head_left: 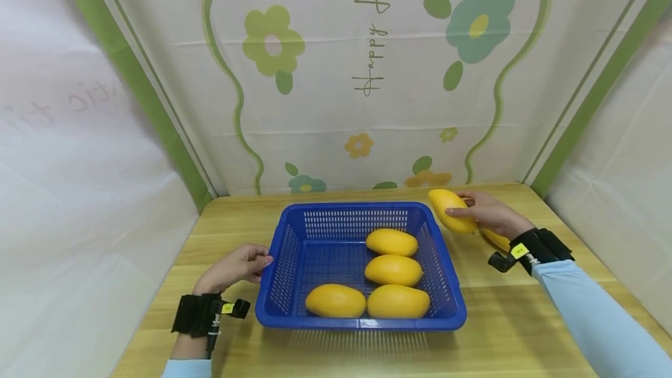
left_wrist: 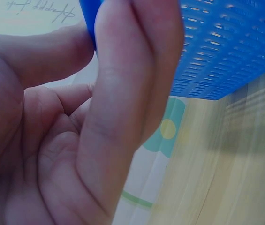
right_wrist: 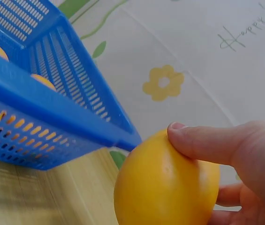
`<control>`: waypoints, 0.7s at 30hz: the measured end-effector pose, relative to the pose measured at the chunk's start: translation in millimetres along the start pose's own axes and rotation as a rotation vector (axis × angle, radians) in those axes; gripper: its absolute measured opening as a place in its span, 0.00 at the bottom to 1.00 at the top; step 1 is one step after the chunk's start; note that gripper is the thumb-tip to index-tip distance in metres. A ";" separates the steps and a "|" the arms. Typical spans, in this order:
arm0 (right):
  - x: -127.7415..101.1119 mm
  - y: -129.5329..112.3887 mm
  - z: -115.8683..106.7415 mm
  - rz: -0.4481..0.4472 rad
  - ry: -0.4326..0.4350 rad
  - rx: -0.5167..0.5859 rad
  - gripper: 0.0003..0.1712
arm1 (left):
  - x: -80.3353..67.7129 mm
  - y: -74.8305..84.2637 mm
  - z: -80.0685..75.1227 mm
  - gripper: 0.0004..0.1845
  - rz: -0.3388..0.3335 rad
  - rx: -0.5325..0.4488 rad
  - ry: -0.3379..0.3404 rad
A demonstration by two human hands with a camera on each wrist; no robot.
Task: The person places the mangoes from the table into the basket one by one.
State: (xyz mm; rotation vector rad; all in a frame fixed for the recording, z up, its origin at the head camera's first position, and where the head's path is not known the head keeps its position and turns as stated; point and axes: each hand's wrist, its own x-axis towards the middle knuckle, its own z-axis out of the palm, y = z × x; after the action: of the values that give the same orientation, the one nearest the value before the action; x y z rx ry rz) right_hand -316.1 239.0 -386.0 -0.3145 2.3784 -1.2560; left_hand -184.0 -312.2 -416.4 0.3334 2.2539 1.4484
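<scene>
A white cloth (head_left: 325, 104) printed with flowers and writing hangs behind the wooden table (head_left: 493, 331) before you. At the left, your left hand (head_left: 236, 267) pinches the left rim of the blue basket (head_left: 310, 322) between thumb and fingers. Inside, one mango (head_left: 335, 301) lies by the near wall; just right of it is the nearest mango (head_left: 398, 303) of a row of three, with the middle mango (head_left: 394, 270) and the far mango (head_left: 391, 242) behind. Farther right, outside the basket, your right hand (head_left: 490, 213) is clamped on the held mango (head_left: 448, 202), near the basket's far right corner. The last mango (head_left: 496, 240) sits beyond your right hand, partly hidden by it.
</scene>
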 end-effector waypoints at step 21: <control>-19.3 -45.9 17.0 -0.111 0.002 -0.067 0.44 | -0.1 0.4 -0.3 0.13 -0.002 0.012 0.000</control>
State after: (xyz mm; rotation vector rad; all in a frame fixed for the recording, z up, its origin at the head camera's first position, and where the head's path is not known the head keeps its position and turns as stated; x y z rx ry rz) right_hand -291.1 208.3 -351.4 -0.4725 2.4380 -1.2272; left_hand -184.1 -312.3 -415.9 0.3352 2.2629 1.4350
